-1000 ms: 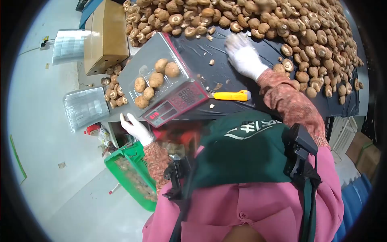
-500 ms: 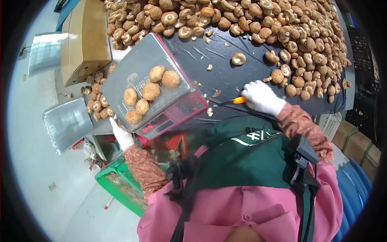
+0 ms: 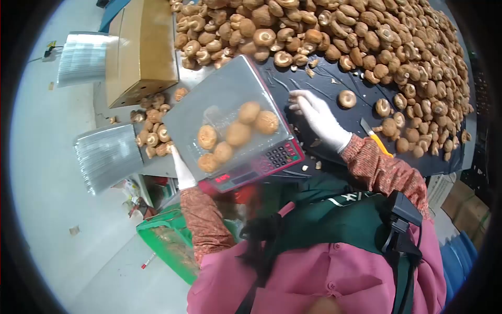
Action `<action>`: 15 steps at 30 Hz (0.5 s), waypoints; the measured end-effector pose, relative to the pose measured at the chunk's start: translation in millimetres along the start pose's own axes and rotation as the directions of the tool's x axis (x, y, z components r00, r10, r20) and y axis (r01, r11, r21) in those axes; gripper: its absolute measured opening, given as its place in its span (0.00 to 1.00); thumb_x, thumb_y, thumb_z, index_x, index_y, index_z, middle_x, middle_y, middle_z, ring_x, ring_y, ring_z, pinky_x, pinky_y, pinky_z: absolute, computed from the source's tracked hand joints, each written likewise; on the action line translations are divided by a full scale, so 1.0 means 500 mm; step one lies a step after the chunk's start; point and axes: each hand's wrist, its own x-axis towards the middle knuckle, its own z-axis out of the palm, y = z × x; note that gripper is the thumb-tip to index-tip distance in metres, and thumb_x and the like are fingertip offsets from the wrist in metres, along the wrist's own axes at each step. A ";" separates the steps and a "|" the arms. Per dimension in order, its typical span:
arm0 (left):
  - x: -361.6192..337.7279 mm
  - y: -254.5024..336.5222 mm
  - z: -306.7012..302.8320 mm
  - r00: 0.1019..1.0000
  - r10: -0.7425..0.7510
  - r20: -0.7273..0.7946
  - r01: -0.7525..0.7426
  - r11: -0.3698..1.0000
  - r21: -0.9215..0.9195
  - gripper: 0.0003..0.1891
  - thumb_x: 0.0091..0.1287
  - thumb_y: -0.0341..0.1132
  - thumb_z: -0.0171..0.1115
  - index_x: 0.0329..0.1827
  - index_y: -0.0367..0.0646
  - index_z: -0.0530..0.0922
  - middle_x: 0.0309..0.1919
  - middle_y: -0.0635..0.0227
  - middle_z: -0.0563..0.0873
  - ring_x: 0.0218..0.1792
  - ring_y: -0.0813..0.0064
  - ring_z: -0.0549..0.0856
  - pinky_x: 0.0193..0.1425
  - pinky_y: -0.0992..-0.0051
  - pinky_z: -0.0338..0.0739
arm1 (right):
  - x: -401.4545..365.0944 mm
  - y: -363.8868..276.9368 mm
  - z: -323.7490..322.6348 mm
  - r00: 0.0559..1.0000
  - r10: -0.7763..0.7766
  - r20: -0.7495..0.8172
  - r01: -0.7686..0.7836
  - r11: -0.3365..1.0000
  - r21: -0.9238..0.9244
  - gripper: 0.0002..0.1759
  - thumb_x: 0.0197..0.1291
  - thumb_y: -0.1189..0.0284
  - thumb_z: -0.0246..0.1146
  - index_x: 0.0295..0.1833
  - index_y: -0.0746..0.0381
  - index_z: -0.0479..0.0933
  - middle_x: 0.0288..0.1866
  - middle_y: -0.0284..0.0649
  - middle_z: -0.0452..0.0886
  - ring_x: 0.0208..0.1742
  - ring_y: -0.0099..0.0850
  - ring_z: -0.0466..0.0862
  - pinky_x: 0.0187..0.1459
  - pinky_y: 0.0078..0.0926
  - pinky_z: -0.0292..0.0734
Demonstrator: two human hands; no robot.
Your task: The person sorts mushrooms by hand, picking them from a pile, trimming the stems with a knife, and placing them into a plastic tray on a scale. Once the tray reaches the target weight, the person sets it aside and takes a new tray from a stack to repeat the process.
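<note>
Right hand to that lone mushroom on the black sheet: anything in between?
Nothing visible. Only bare black sheet lies between the right hand and the lone mushroom. The yellow knife lies nearer the person, off that line. The scale is on the hand's other side.

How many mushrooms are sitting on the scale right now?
6 mushrooms on the scale: two on the far side, two in the middle, two nearest the display. None appears hidden.
</note>
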 end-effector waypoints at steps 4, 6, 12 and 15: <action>-0.007 0.009 0.026 0.999 -0.036 -0.020 0.034 0.996 -0.082 0.38 0.80 0.63 0.40 0.80 0.41 0.60 0.76 0.61 0.68 0.74 0.60 0.69 0.79 0.62 0.61 | 0.051 0.093 0.096 0.974 0.123 0.192 -0.148 0.982 0.118 0.33 0.80 0.53 0.42 0.79 0.64 0.59 0.78 0.53 0.66 0.79 0.43 0.64 0.78 0.32 0.56; 0.003 0.003 0.012 0.997 -0.058 0.041 0.063 0.991 -0.114 0.37 0.81 0.62 0.40 0.80 0.42 0.60 0.76 0.60 0.68 0.74 0.60 0.69 0.79 0.62 0.64 | 0.031 0.021 0.107 0.952 0.165 0.258 -0.233 0.938 0.258 0.34 0.81 0.52 0.40 0.81 0.63 0.55 0.80 0.51 0.63 0.81 0.39 0.61 0.79 0.31 0.52; -0.087 0.039 0.105 0.989 -0.087 -0.119 0.093 0.994 0.049 0.33 0.81 0.57 0.45 0.77 0.39 0.64 0.72 0.63 0.73 0.70 0.63 0.74 0.76 0.65 0.68 | -0.055 0.043 0.076 0.984 0.080 0.156 -0.129 0.933 0.337 0.33 0.81 0.56 0.44 0.81 0.67 0.55 0.79 0.50 0.65 0.80 0.37 0.62 0.79 0.31 0.54; -0.114 0.023 0.132 0.977 -0.188 -0.101 0.187 0.982 -0.013 0.34 0.80 0.58 0.47 0.76 0.39 0.66 0.70 0.63 0.75 0.67 0.64 0.76 0.73 0.65 0.70 | -0.123 0.022 0.024 0.991 0.075 0.112 -0.099 0.969 0.226 0.33 0.81 0.59 0.45 0.81 0.69 0.55 0.81 0.51 0.61 0.83 0.37 0.58 0.80 0.30 0.50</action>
